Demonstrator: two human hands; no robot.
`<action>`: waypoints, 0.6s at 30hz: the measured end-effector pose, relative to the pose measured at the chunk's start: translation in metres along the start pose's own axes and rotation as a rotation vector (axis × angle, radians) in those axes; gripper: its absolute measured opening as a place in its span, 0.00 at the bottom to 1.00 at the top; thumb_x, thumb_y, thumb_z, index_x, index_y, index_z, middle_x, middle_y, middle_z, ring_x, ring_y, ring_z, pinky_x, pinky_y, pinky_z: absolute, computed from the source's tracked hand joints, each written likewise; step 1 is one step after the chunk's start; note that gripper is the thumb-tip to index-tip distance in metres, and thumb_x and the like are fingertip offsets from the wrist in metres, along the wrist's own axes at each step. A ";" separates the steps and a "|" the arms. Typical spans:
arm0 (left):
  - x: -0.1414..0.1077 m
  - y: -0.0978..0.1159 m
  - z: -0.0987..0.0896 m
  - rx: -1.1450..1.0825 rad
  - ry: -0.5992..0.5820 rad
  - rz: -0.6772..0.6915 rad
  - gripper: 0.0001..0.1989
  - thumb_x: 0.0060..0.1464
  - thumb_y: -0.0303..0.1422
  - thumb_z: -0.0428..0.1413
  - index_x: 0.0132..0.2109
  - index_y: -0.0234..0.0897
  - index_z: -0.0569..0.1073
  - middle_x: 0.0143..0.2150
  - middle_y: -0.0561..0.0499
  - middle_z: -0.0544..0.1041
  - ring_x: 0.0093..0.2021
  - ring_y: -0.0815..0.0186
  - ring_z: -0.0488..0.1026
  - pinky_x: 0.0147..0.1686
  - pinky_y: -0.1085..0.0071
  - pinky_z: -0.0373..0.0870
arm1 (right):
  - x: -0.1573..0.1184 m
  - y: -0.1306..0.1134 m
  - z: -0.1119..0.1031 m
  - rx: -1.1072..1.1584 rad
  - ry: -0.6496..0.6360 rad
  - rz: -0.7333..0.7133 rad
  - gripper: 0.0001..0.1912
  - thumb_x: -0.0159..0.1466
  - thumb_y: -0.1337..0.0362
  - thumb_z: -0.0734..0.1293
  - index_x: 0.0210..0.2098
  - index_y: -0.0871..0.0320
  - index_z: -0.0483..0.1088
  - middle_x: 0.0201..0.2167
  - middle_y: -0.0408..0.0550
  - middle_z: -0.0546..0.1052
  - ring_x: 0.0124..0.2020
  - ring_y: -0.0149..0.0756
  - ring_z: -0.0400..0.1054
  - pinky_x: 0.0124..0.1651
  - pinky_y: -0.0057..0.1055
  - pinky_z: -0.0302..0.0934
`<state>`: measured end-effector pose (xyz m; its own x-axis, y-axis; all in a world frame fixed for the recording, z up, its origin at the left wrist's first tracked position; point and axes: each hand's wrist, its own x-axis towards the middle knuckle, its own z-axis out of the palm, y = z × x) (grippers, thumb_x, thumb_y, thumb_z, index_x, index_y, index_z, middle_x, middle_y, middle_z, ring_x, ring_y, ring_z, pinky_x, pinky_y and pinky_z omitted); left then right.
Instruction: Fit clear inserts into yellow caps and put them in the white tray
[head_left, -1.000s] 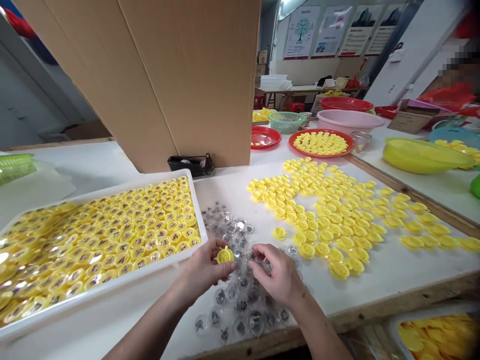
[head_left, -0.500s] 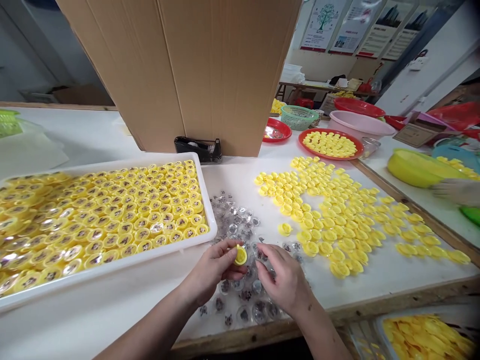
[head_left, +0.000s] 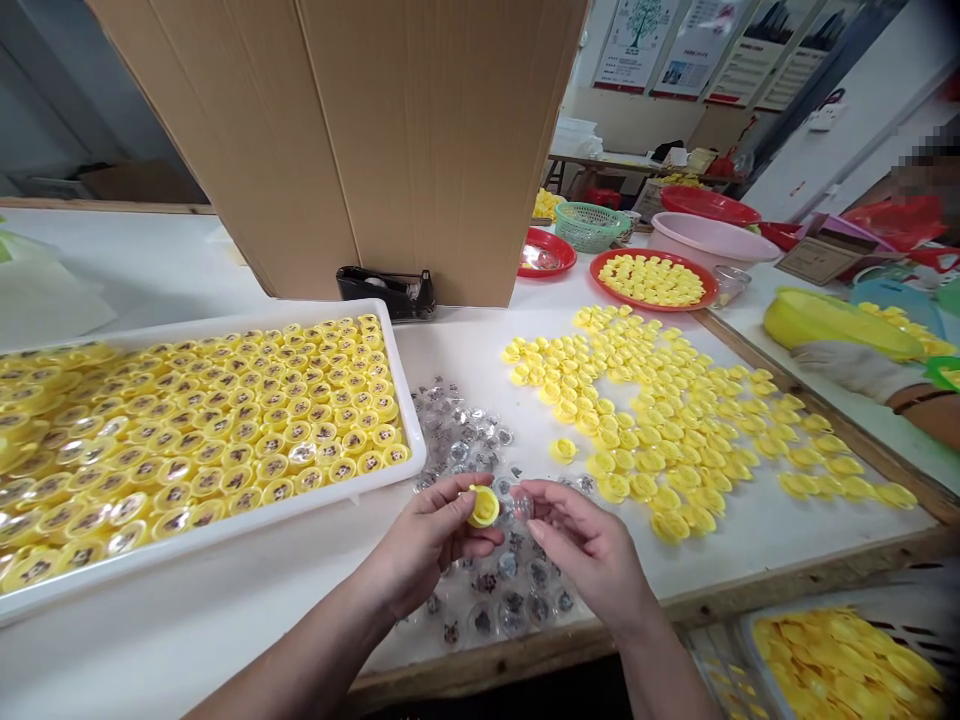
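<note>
My left hand [head_left: 442, 525] pinches a small round yellow plastic cup [head_left: 484, 507], its hollow side facing up. Close beside it, my right hand [head_left: 581, 535] holds a clear plastic disc [head_left: 520, 503] between thumb and fingers; the two pieces look slightly apart. Beneath both hands lie many clear discs with dark printed pictures [head_left: 480, 585], partly hidden by the hands. To the right, loose yellow cups [head_left: 637, 425] spread across the white table. On the left, a white tray [head_left: 416, 430] carries rows of yellow cups with picture discs in them.
A tall cardboard box [head_left: 390, 150] stands behind, a black tape dispenser [head_left: 386, 292] at its foot. A red plate [head_left: 701, 290] of yellow pieces is at the back right. Another person's gloved hand [head_left: 847, 368] is beside a yellow-green bowl [head_left: 832, 322]. A bin [head_left: 757, 640] of yellow pieces sits below the edge.
My right hand has lifted a clear disc from the pile and holds it up beside the yellow cup. The other person's gloved hand has moved left. The view has shifted slightly.
</note>
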<state>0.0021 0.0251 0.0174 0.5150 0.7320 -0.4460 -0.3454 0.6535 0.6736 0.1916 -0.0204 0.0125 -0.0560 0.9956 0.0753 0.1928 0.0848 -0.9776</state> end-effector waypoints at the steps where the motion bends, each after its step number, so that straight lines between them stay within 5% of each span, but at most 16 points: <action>1: -0.001 0.001 0.002 -0.011 -0.003 0.001 0.16 0.58 0.31 0.52 0.53 0.31 0.67 0.39 0.43 0.76 0.34 0.63 0.77 0.33 0.73 0.73 | 0.000 -0.001 0.000 0.014 -0.003 -0.007 0.14 0.64 0.66 0.63 0.49 0.52 0.67 0.40 0.45 0.74 0.42 0.35 0.69 0.45 0.30 0.65; 11: -0.005 0.006 0.006 -0.040 -0.037 0.066 0.14 0.58 0.32 0.52 0.51 0.31 0.68 0.40 0.42 0.76 0.34 0.63 0.77 0.32 0.73 0.73 | 0.005 -0.001 0.009 -0.487 0.075 -0.345 0.17 0.59 0.74 0.62 0.48 0.57 0.66 0.43 0.50 0.70 0.40 0.37 0.66 0.43 0.35 0.63; 18: -0.004 0.004 0.003 -0.021 -0.009 0.055 0.12 0.57 0.33 0.54 0.48 0.35 0.67 0.36 0.47 0.75 0.34 0.64 0.77 0.35 0.73 0.73 | 0.003 -0.005 0.008 -0.305 0.048 -0.259 0.16 0.62 0.71 0.63 0.49 0.55 0.66 0.41 0.48 0.70 0.35 0.34 0.66 0.40 0.32 0.65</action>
<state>0.0012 0.0245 0.0241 0.5020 0.7654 -0.4027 -0.3900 0.6159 0.6845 0.1830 -0.0183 0.0159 -0.0963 0.9397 0.3281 0.4605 0.3343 -0.8223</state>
